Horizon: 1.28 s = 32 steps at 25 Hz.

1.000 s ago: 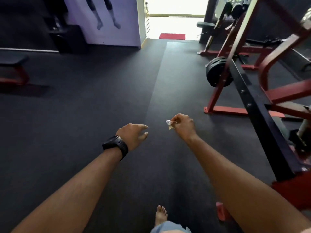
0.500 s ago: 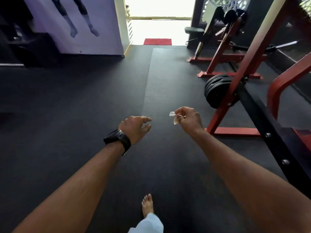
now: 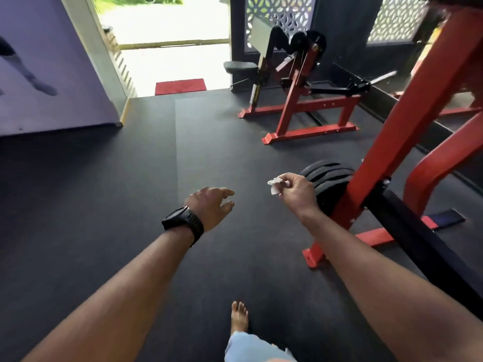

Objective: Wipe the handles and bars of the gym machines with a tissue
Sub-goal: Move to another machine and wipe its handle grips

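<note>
While nothing's actually getting wiped yet, the right hand (image 3: 298,194) sits mid-frame pinching a small crumpled tissue (image 3: 275,185) between thumb and fingertips, up in the air and touching no machine. The left hand (image 3: 209,205) hangs loose beside it, fingers relaxed, holding nothing. The nearest bar is the slanted red upright (image 3: 407,113) just right of the tissue hand, running from lower centre-right up to the top right corner. So the right hand's way closer; my guess is it reaches right and wipes along that slope. The other red machine (image 3: 295,100) stands upper centre, well apart.

right hand (image 3: 298,193) pinching tissue (image 3: 275,184), left hand (image 3: 210,206) relaxed
</note>
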{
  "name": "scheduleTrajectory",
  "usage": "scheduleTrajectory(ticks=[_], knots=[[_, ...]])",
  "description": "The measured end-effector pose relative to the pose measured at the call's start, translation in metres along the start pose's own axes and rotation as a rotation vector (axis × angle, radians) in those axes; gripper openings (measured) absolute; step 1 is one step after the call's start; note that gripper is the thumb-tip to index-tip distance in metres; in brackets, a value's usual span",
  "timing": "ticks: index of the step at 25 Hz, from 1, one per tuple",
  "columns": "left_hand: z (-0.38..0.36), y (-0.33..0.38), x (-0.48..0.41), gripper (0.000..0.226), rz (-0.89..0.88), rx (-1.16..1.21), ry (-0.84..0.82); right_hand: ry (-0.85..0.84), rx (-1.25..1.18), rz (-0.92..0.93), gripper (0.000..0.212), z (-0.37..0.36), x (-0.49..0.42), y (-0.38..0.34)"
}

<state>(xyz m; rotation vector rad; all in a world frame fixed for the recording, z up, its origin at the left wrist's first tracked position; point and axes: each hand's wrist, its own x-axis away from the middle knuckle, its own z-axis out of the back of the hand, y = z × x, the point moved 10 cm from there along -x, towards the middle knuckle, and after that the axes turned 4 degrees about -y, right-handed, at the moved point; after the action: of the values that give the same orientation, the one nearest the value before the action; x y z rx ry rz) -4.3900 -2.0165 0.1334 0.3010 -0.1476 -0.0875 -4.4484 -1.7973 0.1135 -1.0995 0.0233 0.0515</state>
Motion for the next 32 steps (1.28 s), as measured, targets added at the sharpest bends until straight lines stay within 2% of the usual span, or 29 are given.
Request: scheduleTrajectory(ticks=[6,11,17,22,28,32], knots=[[0.074,-0.038,-0.237,0.038,-0.068,-0.013,-0.006,0.105,-0.029,-0.037,0.015,0.000,-0.241,-0.023],[0.092,-0.049,-0.437,0.037,-0.204,-0.018,-0.013,0.258,0.048,-0.029,0.003,-0.001,-0.395,-0.017],[0.114,-0.006,-0.660,0.034,-0.412,0.013,-0.103,0.471,0.043,-0.133,0.021,0.051,-0.552,0.009],[0.106,0.099,-0.814,0.033,-0.627,-0.018,-0.185,0.685,0.033,-0.282,0.005,0.137,-0.648,0.084],[0.054,0.261,-0.983,0.037,-0.799,-0.077,-0.267,0.826,0.017,-0.447,0.009,0.270,-0.755,0.197],[0.035,0.390,-1.079,0.038,-0.879,-0.098,-0.337,0.914,0.031,-0.517,0.008,0.380,-0.815,0.231]])
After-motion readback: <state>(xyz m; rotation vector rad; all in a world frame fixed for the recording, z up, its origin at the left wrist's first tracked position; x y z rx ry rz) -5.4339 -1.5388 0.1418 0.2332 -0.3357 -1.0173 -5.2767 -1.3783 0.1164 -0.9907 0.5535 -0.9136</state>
